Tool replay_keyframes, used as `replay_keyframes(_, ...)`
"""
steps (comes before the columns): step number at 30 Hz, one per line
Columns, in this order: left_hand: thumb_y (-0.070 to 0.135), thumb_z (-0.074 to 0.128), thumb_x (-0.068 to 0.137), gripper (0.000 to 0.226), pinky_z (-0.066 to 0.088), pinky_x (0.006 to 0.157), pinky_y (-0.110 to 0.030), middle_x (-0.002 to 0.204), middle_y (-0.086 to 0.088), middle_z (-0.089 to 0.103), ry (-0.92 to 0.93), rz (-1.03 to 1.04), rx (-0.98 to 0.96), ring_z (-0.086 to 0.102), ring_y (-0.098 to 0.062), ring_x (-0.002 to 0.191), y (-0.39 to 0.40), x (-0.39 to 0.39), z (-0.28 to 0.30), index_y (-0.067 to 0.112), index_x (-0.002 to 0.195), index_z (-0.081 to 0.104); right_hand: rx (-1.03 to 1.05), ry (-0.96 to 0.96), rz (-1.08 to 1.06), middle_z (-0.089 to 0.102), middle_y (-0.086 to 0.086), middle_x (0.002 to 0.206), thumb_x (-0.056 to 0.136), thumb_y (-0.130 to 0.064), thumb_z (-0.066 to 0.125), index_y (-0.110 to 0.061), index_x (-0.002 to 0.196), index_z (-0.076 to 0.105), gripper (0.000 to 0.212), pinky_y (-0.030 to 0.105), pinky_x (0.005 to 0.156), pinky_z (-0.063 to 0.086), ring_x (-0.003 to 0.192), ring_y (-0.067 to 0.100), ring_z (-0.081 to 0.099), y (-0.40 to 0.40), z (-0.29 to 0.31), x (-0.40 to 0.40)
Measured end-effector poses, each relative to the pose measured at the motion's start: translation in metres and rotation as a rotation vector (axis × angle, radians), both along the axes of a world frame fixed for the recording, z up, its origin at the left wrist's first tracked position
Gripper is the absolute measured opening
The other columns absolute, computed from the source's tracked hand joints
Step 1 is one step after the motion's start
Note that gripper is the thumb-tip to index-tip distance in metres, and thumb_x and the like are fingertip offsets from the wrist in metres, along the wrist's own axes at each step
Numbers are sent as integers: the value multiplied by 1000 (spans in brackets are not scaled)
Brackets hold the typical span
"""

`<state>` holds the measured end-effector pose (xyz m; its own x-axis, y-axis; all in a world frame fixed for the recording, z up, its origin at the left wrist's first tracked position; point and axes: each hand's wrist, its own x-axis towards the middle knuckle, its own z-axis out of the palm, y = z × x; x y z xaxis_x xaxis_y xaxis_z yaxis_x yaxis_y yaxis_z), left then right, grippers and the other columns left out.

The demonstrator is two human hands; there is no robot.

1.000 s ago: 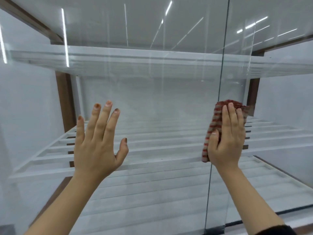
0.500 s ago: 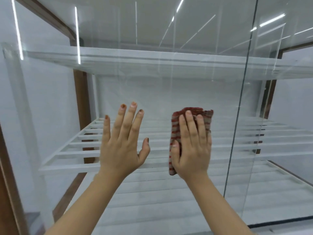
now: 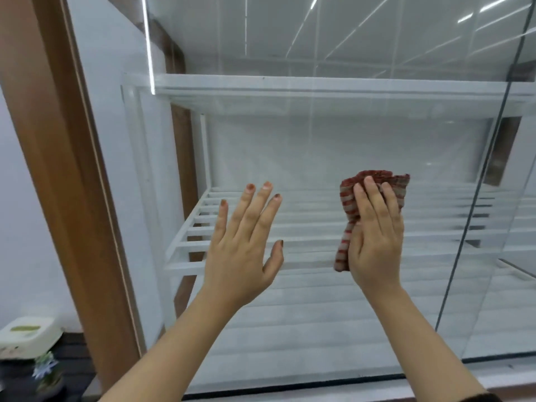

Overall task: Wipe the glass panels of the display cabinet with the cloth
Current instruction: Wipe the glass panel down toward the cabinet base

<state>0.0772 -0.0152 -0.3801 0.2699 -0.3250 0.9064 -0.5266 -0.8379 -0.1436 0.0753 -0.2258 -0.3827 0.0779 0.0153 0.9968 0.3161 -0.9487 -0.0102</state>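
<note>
A large glass panel (image 3: pixel 319 140) of the display cabinet fills the view. My right hand (image 3: pixel 375 236) lies flat with straight fingers on a folded red-and-white striped cloth (image 3: pixel 348 204) and presses it against this panel. My left hand (image 3: pixel 243 245) is spread with its palm toward the same glass, to the left of the cloth; whether it touches the panel I cannot tell. A dark vertical seam (image 3: pixel 478 198) divides this panel from the neighbouring glass on the right.
White slatted shelves (image 3: pixel 290 85) show behind the glass. A brown wooden frame post (image 3: pixel 66 169) stands at the left. A pale box (image 3: pixel 29 335) and a small plant (image 3: pixel 46 369) sit at the lower left. A dark strip (image 3: pixel 290 388) edges the panel's bottom.
My right hand slid the cloth left from the seam across the panel, then slightly back right. The view has swung left, bringing the wooden post into sight.
</note>
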Motion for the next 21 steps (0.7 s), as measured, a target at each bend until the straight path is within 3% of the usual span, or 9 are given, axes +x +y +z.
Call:
replay_keyframes(4,35,41,88,63,0,116,-42,153,-6,21,47,106,-19,13,-22,143,74,-6,-22,13,145,24,107,68,132,36,9,142,93,1,28,0,135,39,44,39,115,19,138,26,23,40,-13,-11)
replay_keyframes(11,37,41,86,63,-1,116,-43,153,-6,20,74,264,-79,12,-23,143,147,-20,-81,13,143,28,-28,164,307,37,6,143,100,-12,23,-10,138,35,40,45,111,27,138,25,26,153,-84,-14)
replay_keyframes(14,37,41,85,63,-1,115,-42,154,-6,18,56,308,-97,10,-23,144,160,-18,-109,12,142,31,-50,184,286,34,2,145,100,-16,21,-15,138,35,41,43,112,24,140,21,23,188,-114,-8)
replay_keyframes(17,37,42,85,64,0,116,-42,157,0,6,11,317,-113,7,-22,144,164,-11,-130,14,143,28,-71,130,182,32,-1,146,94,-18,36,-17,137,37,43,36,114,15,140,19,21,207,-133,3)
replay_keyframes(21,42,36,90,62,0,116,-43,157,3,3,-66,295,-129,5,-23,144,166,2,-144,15,144,25,-76,37,62,32,0,147,88,-19,44,-17,138,38,50,38,114,14,140,20,22,216,-142,13)
